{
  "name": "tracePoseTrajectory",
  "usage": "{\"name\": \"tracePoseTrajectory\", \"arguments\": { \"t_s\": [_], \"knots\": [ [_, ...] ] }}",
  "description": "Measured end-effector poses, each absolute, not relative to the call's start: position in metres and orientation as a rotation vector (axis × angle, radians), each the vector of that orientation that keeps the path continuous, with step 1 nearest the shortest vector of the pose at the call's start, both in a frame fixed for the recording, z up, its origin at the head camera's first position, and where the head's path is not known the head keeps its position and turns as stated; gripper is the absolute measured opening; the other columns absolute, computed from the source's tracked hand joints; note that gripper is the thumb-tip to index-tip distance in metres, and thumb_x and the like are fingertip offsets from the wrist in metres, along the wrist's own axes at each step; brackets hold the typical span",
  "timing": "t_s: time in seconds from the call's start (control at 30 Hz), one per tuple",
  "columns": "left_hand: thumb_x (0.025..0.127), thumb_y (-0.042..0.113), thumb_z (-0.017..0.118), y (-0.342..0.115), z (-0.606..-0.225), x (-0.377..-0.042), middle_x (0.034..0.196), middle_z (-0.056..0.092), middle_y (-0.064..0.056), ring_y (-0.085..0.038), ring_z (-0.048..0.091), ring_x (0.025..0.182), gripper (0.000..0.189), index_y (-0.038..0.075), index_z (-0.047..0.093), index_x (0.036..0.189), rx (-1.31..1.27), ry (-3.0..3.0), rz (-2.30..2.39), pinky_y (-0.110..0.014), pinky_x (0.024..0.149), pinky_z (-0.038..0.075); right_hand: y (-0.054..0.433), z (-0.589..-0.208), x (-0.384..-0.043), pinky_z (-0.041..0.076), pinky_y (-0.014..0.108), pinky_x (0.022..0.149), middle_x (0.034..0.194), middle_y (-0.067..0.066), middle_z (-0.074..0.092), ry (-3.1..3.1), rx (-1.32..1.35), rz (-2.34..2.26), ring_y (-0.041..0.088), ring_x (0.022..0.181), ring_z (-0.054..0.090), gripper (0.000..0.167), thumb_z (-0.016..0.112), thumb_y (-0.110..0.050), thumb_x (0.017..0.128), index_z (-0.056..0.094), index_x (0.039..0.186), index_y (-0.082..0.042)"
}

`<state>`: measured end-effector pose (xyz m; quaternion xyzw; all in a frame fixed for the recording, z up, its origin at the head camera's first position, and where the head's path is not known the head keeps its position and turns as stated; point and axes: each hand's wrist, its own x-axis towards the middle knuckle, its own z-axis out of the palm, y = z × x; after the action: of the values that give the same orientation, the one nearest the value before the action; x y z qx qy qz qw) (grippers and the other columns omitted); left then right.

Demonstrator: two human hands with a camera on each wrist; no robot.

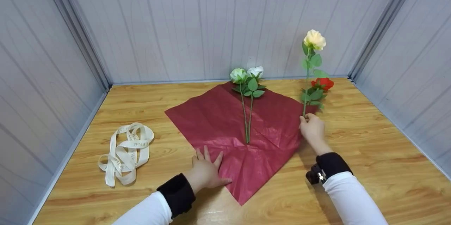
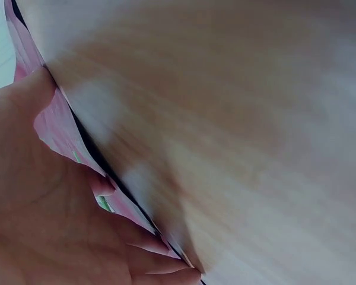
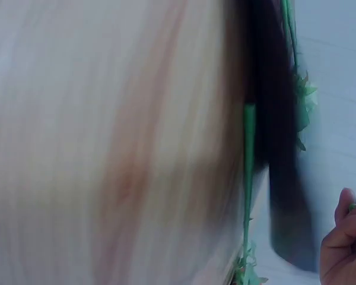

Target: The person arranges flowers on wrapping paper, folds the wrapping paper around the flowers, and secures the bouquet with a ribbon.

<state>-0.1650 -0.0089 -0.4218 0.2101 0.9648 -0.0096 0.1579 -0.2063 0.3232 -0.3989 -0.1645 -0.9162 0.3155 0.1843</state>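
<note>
My right hand [image 1: 313, 128] pinches the lower stem of a cream rose [image 1: 314, 40], holding it upright at the right corner of the dark red wrapping paper [image 1: 218, 115]. Spread fingers of my left hand [image 1: 206, 172] rest on the paper's lower left edge; in the left wrist view its fingers [image 2: 145, 237] lie along that edge. On the paper, a pale green rose [image 1: 239, 75] and a white rose [image 1: 255, 72] lie side by side, their stems meeting near the middle. A red rose [image 1: 323, 84] lies behind the cream one, its stem partly hidden.
A tangled cream ribbon [image 1: 130, 147] with printed letters lies on the wooden table [image 1: 169, 182] to the left. Grey panels [image 1: 183, 24] enclose the table at the back and on both sides.
</note>
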Motion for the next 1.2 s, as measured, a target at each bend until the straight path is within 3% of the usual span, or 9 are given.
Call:
{"name": "tracePoseTrajectory", "arguments": {
  "t_s": [0.47, 0.7, 0.87, 1.0, 1.2],
  "knots": [
    [0.079, 0.075, 0.048, -0.009, -0.419, -0.164, 0.15, 0.017, -0.034, -0.055, 0.019, 0.136, 0.093, 0.02, 0.026, 0.151, 0.589, 2.755, -0.032, -0.059, 0.108, 0.024, 0.289, -0.401, -0.219, 0.038, 0.023, 0.051, 0.063, 0.015, 0.066, -2.546, -0.321, 0.892, 0.021, 0.055, 0.06, 0.02, 0.055, -0.009, 0.094, 0.064, 0.085, 0.007],
    [0.079, 0.073, 0.05, -0.009, -0.421, -0.164, 0.15, 0.017, -0.035, -0.056, 0.019, 0.135, 0.093, 0.019, 0.026, 0.151, 0.589, 2.755, -0.005, -0.06, 0.108, 0.024, 0.262, -0.403, -0.224, 0.05, 0.036, 0.063, 0.074, 0.019, 0.069, -2.599, -0.288, 0.905, 0.031, 0.069, 0.065, 0.021, 0.056, -0.01, 0.093, 0.065, 0.092, 0.008],
    [0.08, 0.072, 0.052, -0.009, -0.421, -0.164, 0.149, 0.018, -0.035, -0.056, 0.019, 0.135, 0.092, 0.019, 0.027, 0.151, 0.606, 2.763, 0.023, -0.059, 0.108, 0.025, 0.247, -0.406, -0.226, 0.052, 0.043, 0.071, 0.081, 0.021, 0.069, -2.634, -0.263, 0.866, 0.033, 0.077, 0.066, 0.02, 0.059, -0.01, 0.091, 0.066, 0.09, 0.008],
    [0.079, 0.071, 0.054, -0.01, -0.42, -0.163, 0.148, 0.017, -0.037, -0.057, 0.019, 0.134, 0.092, 0.018, 0.028, 0.15, 0.616, 2.77, 0.066, -0.06, 0.107, 0.024, 0.235, -0.409, -0.226, 0.05, 0.035, 0.062, 0.074, 0.017, 0.068, -2.666, -0.247, 0.896, 0.026, 0.067, 0.064, 0.018, 0.059, -0.009, 0.091, 0.067, 0.086, 0.006],
    [0.079, 0.071, 0.053, -0.011, -0.419, -0.162, 0.149, 0.017, -0.037, -0.057, 0.019, 0.134, 0.092, 0.019, 0.028, 0.15, 0.609, 2.769, 0.067, -0.059, 0.108, 0.026, 0.219, -0.415, -0.227, 0.037, 0.023, 0.047, 0.056, 0.009, 0.06, -2.701, -0.218, 0.963, 0.013, 0.046, 0.052, 0.022, 0.059, -0.008, 0.091, 0.064, 0.072, 0.001]
  ]
}}
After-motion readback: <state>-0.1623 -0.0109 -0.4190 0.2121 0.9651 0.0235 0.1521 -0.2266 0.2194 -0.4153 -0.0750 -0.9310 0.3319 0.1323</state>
